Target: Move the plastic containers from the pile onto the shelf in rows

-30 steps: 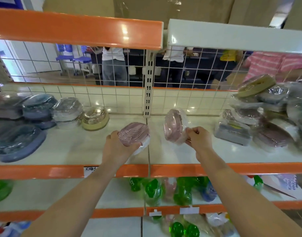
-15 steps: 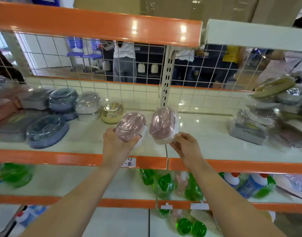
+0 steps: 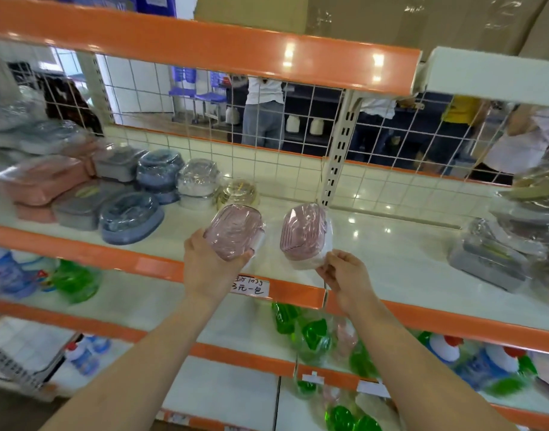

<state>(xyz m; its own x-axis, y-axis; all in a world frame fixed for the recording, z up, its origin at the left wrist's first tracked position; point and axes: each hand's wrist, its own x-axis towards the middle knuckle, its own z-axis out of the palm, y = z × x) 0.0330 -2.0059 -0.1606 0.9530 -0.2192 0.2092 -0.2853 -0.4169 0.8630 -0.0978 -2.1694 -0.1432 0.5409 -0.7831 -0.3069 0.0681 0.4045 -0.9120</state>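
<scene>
My left hand (image 3: pixel 212 265) grips a pink wrapped plastic container (image 3: pixel 234 231) from below, tilted, above the front of the white shelf (image 3: pixel 391 253). My right hand (image 3: pixel 341 275) pinches the lower edge of a second pink wrapped container (image 3: pixel 304 233), held upright just to the right of the first. Rows of wrapped containers stand at the shelf's left: a yellow one (image 3: pixel 237 194), a clear one (image 3: pixel 198 181), blue ones (image 3: pixel 130 217) and pink ones (image 3: pixel 42 183). The pile of wrapped containers (image 3: pixel 512 244) lies at the far right.
An orange shelf lip (image 3: pixel 422 318) with a handwritten price tag (image 3: pixel 249 284) runs below my hands. A wire grid back panel (image 3: pixel 267 129) and a white upright post (image 3: pixel 337 157) stand behind. Green and blue bottles (image 3: pixel 313 334) fill the lower shelves. People stand beyond the grid.
Both hands have carried the pink containers leftwards along the shelf, and the two containers now sit closer together. My view has swung left, so the left rows show more and the pile less.
</scene>
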